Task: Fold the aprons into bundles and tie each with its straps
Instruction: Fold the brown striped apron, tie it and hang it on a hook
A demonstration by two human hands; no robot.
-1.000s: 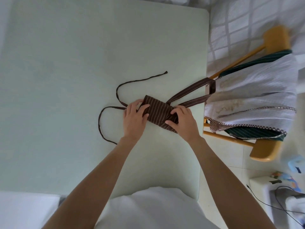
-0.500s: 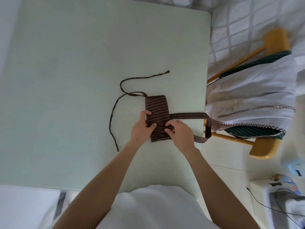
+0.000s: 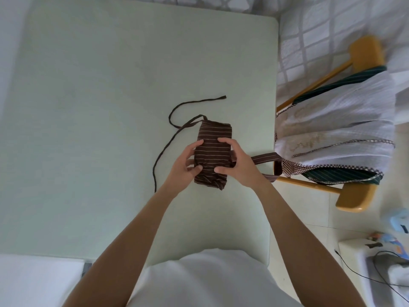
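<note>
Moved: the brown striped bundle (image 3: 213,149) has swung round from lying crosswise a second ago and now stands lengthways, pointing away from the person; both hands have shifted from its ends to its two long sides.
Thin ties: two narrow waist ties (image 3: 164,149) trail loose on the table (image 3: 88,107), out past the left hand, running from the bundle's far left corner; nothing is wrapped or knotted yet.
Left hand: the left hand (image 3: 184,166) grips the bundle's left edge, thumb across the top, fingers curled at the side.
Bundle: folded down to a compact block, held between the two hands, its near end a bit rumpled; whether it touches the table I can't tell.
Right hand: the right hand (image 3: 235,161) clasps the right edge, thumb on top, fingers curled on the fabric.
Wide strap: the neck strap (image 3: 265,156) runs out beyond the right hand, over the table edge.
Waiting pile: more aprons (image 3: 336,129) lie draped on the chair (image 3: 365,52), far right of the hands, unfolded.
Progress: folding on this one looks done; I'd say the tying is all to come, then the chair's pile.
</note>
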